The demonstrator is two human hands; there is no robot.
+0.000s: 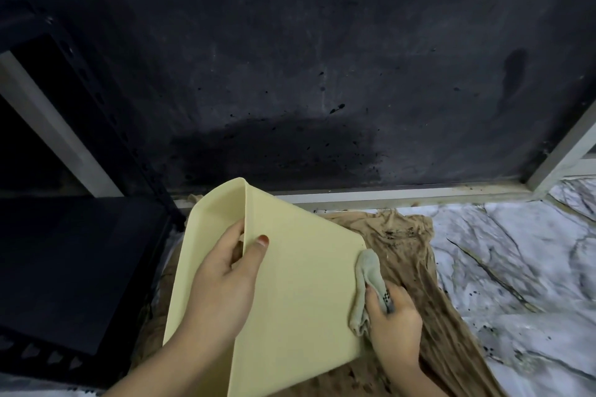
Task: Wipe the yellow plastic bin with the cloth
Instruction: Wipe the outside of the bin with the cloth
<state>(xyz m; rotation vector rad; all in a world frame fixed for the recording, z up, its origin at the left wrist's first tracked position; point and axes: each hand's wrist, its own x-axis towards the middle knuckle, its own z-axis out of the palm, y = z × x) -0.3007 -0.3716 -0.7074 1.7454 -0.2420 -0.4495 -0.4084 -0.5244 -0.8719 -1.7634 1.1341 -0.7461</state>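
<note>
The pale yellow plastic bin point(300, 284) is tipped on its side in the lower middle, its flat outer wall facing up. My left hand point(222, 287) grips its rim, thumb on the outer wall and fingers inside. A small grey-green cloth point(367, 287) is bunched against the bin's right edge. My right hand point(395, 319) holds that cloth, pressed to the bin's side. The bin's opening faces left and is mostly hidden.
A brown, dirt-speckled fabric point(429, 284) lies on the floor under the bin. White marble-patterned flooring point(522, 261) spreads to the right. A stained black wall point(322, 74) rises behind, and a black metal shelf point(71, 267) stands close on the left.
</note>
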